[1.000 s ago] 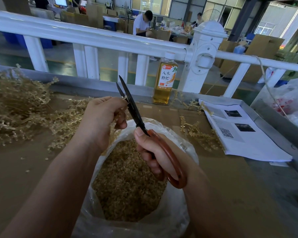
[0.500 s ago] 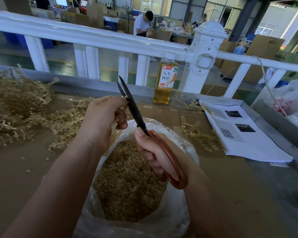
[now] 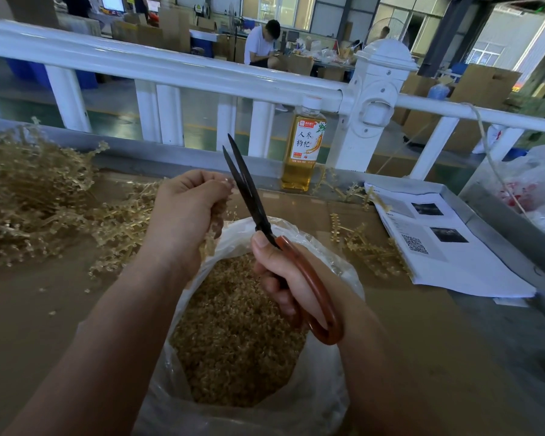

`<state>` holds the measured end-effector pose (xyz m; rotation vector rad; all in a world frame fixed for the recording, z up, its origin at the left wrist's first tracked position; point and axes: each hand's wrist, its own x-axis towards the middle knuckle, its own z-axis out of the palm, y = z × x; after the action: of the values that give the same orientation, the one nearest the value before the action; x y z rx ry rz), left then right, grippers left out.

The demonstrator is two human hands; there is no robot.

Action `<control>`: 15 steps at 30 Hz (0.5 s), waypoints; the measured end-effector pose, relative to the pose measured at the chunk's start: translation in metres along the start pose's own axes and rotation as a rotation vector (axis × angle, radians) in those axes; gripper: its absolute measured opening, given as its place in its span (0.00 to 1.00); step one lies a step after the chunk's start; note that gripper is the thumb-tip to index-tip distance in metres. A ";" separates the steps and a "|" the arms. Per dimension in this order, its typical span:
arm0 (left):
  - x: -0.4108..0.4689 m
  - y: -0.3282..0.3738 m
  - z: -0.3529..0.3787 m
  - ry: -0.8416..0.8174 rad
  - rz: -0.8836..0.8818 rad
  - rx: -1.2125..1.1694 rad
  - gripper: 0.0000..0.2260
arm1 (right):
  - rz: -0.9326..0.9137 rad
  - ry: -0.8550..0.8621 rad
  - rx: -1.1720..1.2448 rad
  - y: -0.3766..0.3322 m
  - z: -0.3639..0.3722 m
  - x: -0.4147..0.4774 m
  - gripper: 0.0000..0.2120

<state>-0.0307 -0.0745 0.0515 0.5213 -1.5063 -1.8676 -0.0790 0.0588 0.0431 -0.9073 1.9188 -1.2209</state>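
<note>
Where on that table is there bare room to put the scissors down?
Mostly bare brown tabletop lies left of the plastic bag, below the pile of golden sprigs, and right of the bag, below the papers. Around the bottle loose sprigs crowd it.

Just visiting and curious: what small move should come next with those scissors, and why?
Probably bring the parted black blades of the orange-handled scissors onto the pale yellow plastic sprig and snip. The right hand grips the handles. The left hand holds the sprig beside the blades, over the clear plastic bag of cut yellow bits, so clippings should fall in.
</note>
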 end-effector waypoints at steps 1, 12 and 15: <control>0.000 0.000 0.000 -0.001 -0.001 -0.004 0.10 | -0.002 0.003 -0.020 -0.001 0.000 0.000 0.18; 0.004 -0.001 0.001 0.006 -0.018 0.019 0.10 | -0.022 0.001 -0.138 -0.001 0.001 0.002 0.15; 0.004 -0.002 0.000 0.007 -0.014 0.042 0.10 | -0.032 0.009 -0.170 0.000 0.001 0.003 0.16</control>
<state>-0.0341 -0.0774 0.0502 0.5588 -1.5440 -1.8456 -0.0796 0.0561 0.0420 -1.0252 2.0460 -1.0941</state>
